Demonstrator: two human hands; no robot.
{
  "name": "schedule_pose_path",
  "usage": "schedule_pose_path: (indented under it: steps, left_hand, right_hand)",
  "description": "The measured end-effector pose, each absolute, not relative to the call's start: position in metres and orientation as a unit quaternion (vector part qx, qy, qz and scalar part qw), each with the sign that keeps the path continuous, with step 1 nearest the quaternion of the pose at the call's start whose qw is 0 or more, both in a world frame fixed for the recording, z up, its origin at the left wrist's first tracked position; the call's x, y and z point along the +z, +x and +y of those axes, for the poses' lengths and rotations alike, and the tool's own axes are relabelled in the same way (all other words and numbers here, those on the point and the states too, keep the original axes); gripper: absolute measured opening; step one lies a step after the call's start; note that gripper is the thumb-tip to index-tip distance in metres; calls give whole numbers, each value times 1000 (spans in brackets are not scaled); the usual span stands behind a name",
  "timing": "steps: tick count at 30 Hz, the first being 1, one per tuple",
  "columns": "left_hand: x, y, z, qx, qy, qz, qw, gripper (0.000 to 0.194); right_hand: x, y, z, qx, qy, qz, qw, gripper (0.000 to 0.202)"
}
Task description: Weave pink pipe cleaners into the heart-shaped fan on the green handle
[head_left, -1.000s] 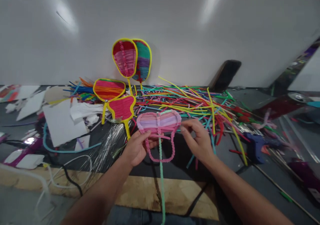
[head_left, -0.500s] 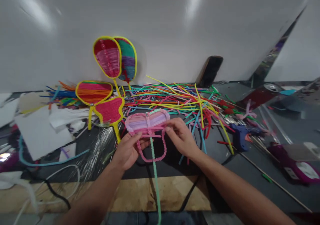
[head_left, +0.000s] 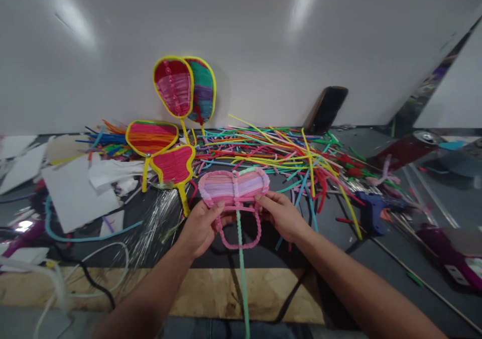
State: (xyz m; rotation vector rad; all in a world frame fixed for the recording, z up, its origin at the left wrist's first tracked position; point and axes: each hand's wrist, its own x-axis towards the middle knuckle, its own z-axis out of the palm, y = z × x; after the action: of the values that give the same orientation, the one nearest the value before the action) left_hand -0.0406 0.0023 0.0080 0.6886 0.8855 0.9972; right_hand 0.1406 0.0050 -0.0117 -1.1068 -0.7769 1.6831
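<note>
Both my hands hold up a half-woven pink and lilac fan [head_left: 233, 186] made of pipe cleaners, with a pink loop frame hanging below it and a long mint-green stem [head_left: 243, 273] running down toward me. My left hand [head_left: 201, 226] grips its lower left edge. My right hand [head_left: 282, 216] pinches the lower right edge with thumb and fingers. Behind the fan lies a big heap of coloured pipe cleaners [head_left: 278, 153].
Finished yellow-rimmed fans [head_left: 184, 88] lean on the white wall, two more [head_left: 161, 150] lie flat. White paper sheets [head_left: 71, 191] and cords sit at left. A blue glue gun [head_left: 371, 206] lies right, a dark phone [head_left: 326, 109] leans on the wall.
My right hand has moved in from the fan's right side to its lower right edge and both hands have closed in on it. The view has swung slightly.
</note>
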Motion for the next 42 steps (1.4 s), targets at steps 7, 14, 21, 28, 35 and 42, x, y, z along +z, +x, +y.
schedule_pose_path:
  steps: [7,14,21,28,35,42]
  left_hand:
    - [8,-40,3,444,321,407,731,29]
    - [9,-41,3,425,330,411,736,29]
    - [7,-46,6,400,314,420,752,33]
    - [6,-52,9,398,345,473,706,25]
    - [2,-49,10,438,331,500,670,27]
    - [-1,-38,2,417,382,457,687,30]
  right_hand:
    - [-13,143,6,679,-453,-368,446,21]
    - [-15,145,6,708,-435,-342,438,24]
    - [-14,149,8,737,-403,-298,454,22]
    - [-17,151,11,687,-434,-332,479,24]
    - [-8,157,9,236,-550,-568,564,33]
    - [-2,136,-13,47,-418,-825,377,25]
